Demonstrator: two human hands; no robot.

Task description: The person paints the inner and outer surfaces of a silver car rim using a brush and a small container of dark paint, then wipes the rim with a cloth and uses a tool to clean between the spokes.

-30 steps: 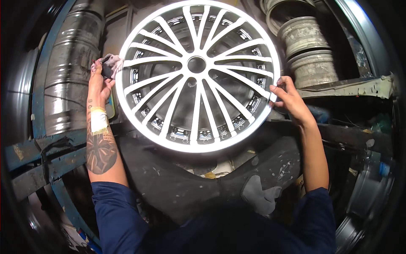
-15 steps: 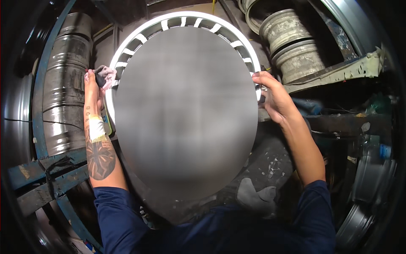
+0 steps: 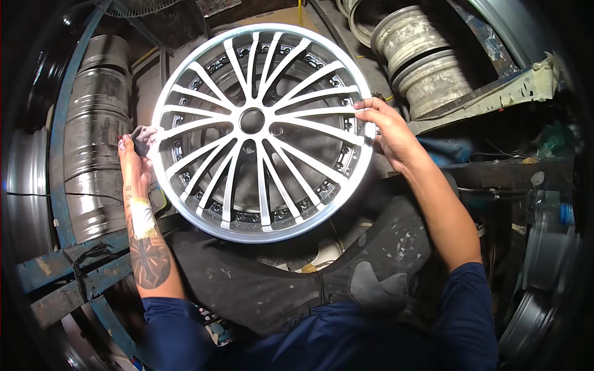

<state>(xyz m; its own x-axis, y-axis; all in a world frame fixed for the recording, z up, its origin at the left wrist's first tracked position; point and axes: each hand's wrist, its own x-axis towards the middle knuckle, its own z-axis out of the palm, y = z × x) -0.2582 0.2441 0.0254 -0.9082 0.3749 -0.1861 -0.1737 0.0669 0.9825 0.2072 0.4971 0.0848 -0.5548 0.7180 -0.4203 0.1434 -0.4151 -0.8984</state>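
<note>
Two hands hold one large silver multi-spoke alloy wheel [image 3: 260,133] face-up in front of the person, above the dark-trousered lap [image 3: 260,290]. Farthest left, beyond the grip, stand stacked dull metal rim barrels [image 3: 93,136] behind a blue steel frame [image 3: 59,185]. The left hand [image 3: 135,162] comes next: it presses a crumpled grey rag [image 3: 145,137] against the wheel's left outer lip, fingers closed around the cloth, with the wheel lying directly to its right. The hub hole sits about midway between the two grips, so neither hand is clearly nearer to the centre; being round, the wheel has no long axis, and its face tilts slightly toward the camera. At the opposite lip, the right hand [image 3: 387,133] pinches the rim edge, thumb over the front face and fingers curled behind it, the wheel lying to its left. Past that grip, to the upper right, more worn bare rims [image 3: 421,62] are stacked beside a paint-flecked beam [image 3: 495,93].
</note>
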